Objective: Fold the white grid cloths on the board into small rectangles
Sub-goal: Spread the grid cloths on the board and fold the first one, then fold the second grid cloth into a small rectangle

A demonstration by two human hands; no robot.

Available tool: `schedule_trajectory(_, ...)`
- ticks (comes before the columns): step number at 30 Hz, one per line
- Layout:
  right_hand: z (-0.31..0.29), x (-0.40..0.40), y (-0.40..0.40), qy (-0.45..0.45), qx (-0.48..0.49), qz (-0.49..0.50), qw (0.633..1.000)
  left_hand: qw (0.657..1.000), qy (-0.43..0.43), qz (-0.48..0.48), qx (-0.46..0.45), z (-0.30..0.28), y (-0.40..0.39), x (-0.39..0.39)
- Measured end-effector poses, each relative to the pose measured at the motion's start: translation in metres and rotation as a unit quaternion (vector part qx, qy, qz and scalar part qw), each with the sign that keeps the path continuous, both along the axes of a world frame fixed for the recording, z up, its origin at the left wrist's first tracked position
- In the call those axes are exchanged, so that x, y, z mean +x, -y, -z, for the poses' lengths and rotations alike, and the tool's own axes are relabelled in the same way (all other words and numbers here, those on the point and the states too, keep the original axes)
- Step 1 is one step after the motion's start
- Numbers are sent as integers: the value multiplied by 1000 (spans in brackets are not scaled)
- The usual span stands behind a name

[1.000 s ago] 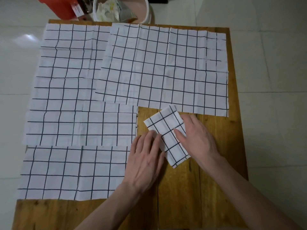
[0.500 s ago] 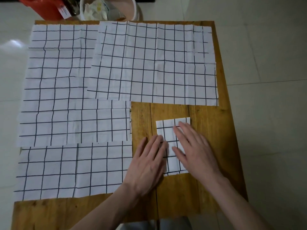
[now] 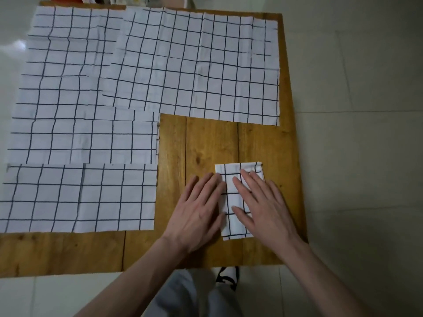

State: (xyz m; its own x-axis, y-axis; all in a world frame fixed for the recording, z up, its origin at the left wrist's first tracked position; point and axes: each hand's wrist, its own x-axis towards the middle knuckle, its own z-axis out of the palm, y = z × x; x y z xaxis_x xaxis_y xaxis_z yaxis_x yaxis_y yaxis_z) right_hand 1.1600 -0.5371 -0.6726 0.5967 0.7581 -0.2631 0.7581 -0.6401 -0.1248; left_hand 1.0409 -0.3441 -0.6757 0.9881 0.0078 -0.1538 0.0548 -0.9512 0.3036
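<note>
A small folded white grid cloth (image 3: 233, 202) lies upright as a narrow rectangle near the front right of the wooden board (image 3: 206, 143). My right hand (image 3: 263, 207) lies flat on it with straight fingers. My left hand (image 3: 199, 213) rests flat beside it, fingertips touching its left edge. A large unfolded grid cloth (image 3: 194, 65) covers the back right of the board. Another large cloth (image 3: 64, 60) lies at the back left. Two half-folded cloths lie on the left, one in the middle (image 3: 84, 136) and one at the front (image 3: 77, 197).
Pale floor tiles (image 3: 354, 133) surround the board. The board's right edge runs just beside the folded cloth. Red and white containers peek in at the top edge, mostly cut off. My grey trousers (image 3: 194, 294) and a sandal (image 3: 227, 276) show below the front edge.
The folded cloth has turned from a slant to square with the board. Both hands have stayed on it, flattening it near the right edge.
</note>
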Motion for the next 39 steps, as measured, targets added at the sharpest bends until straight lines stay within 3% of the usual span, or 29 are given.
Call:
schedule_trajectory(14, 7, 6, 67, 3, 18, 11, 1000, 1000, -19, 5, 15, 2, 64, 11)
schedule_trajectory(29, 3, 11, 60, 19, 64, 57, 996, 999, -14, 15, 31, -1, 64, 19)
schedule_trajectory(39, -36, 12, 33, -22, 140, 88, 986, 996, 32, -82, 16, -37, 58, 18)
